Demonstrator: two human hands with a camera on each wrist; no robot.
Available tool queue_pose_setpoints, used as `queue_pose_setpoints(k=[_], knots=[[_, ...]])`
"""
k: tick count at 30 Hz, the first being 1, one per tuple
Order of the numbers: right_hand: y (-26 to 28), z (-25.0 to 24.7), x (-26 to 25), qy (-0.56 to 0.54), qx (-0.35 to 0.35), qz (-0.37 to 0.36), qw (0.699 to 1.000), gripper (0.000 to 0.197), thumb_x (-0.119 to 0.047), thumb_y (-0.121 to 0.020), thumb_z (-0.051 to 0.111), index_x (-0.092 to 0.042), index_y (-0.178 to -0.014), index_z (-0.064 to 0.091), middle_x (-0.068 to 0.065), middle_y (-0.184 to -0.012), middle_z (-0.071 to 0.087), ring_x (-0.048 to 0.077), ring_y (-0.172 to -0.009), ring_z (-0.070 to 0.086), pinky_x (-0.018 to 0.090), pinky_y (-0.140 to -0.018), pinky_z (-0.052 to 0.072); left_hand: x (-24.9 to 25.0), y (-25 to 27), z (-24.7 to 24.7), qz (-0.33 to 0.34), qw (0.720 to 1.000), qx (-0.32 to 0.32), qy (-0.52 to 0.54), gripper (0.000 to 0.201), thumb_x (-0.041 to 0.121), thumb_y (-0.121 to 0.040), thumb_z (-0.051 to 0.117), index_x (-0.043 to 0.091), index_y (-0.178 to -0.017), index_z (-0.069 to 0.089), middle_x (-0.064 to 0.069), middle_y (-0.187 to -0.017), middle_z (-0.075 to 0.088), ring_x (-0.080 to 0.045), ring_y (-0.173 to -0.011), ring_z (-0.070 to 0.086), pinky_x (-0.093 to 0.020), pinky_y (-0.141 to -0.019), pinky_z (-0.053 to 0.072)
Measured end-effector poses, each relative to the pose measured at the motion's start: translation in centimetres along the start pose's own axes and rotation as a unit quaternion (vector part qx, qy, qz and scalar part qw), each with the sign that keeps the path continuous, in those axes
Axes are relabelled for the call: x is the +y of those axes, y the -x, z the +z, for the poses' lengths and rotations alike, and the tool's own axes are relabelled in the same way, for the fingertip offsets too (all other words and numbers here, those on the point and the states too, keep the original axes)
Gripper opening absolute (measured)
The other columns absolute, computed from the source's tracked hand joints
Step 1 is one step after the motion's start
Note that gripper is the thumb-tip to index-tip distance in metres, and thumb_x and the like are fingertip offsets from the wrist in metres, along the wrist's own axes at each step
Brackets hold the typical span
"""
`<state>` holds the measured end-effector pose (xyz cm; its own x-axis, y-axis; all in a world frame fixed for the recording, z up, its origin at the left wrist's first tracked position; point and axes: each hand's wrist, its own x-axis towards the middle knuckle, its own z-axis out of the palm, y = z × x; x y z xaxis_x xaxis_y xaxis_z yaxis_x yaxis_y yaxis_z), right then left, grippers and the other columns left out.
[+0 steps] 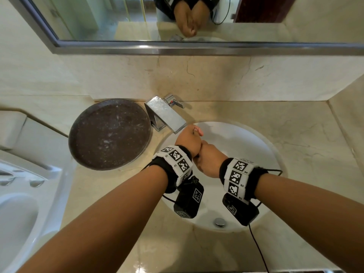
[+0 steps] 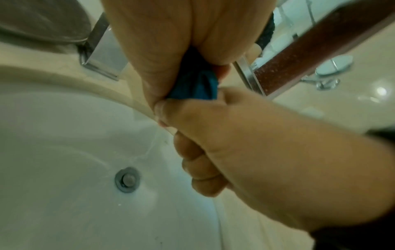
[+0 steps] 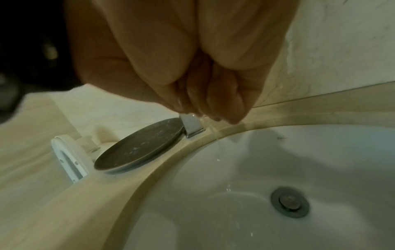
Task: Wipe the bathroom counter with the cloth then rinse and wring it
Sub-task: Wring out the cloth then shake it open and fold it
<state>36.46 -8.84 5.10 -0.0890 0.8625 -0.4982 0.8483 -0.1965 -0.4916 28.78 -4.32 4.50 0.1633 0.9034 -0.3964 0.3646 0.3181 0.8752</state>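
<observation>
Both hands hang as fists over the white sink basin [image 1: 248,140], pressed against each other. In the left wrist view a blue cloth [image 2: 195,84] is bunched between them: my left hand [image 2: 169,44] grips its upper part and my right hand [image 2: 213,135] grips the lower part. In the head view my left hand [image 1: 187,138] sits just under the faucet spout and my right hand [image 1: 209,161] right below it; the cloth is hidden there. The right wrist view shows my right hand's fingers [image 3: 203,96] curled tight, with water dripping [image 3: 218,148] into the basin.
A chrome faucet [image 1: 165,115] stands at the basin's back left, beside a dark round tray [image 1: 109,133]. The drain [image 1: 220,222] lies at the near side. Beige marble counter [image 1: 307,134] surrounds the basin. A toilet [image 1: 17,203] is at the left, a mirror [image 1: 118,18] above.
</observation>
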Motion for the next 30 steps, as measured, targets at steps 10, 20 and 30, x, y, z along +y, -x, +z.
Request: queue_pose_setpoints(k=[10,20,30], knots=[[0.6,-3.4,1.3,-0.229,-0.150,0.000,0.962,0.020,-0.018,-0.091,0.056,-0.019,-0.076,0.043,0.000,-0.060,0.034,0.011,-0.047,0.028,0.022,-0.043,0.026,-0.4,1.6,-1.3,0.015,0.967,-0.119,0.227,0.018,0.015,-0.100,0.040,0.013,-0.089,0.054,-0.003,-0.074,0.059,-0.014,-0.069,0.058,-0.023,-0.069,0.051],[0.8,-5.2,1.9,-0.473,-0.245,0.058,0.844,0.029,-0.027,-0.093,0.049,-0.013,-0.118,0.048,0.002,-0.082,0.055,0.016,-0.079,0.060,0.026,-0.066,0.053,-0.9,1.5,-2.6,0.012,0.959,-0.138,0.246,0.008,0.022,-0.096,0.049,0.015,-0.095,0.054,-0.004,-0.088,0.061,-0.011,-0.075,0.061,-0.019,-0.061,0.050],[0.4,-3.1,0.3,-0.373,-0.142,0.060,0.915,0.035,0.002,-0.090,0.046,-0.015,-0.116,0.030,0.005,-0.069,0.039,0.007,-0.049,0.038,0.016,-0.038,0.028,-1.0,1.8,-1.6,0.051,0.969,-0.129,0.203,0.025,0.011,-0.100,0.035,0.017,-0.086,0.054,0.001,-0.083,0.059,-0.011,-0.077,0.055,-0.023,-0.072,0.043]])
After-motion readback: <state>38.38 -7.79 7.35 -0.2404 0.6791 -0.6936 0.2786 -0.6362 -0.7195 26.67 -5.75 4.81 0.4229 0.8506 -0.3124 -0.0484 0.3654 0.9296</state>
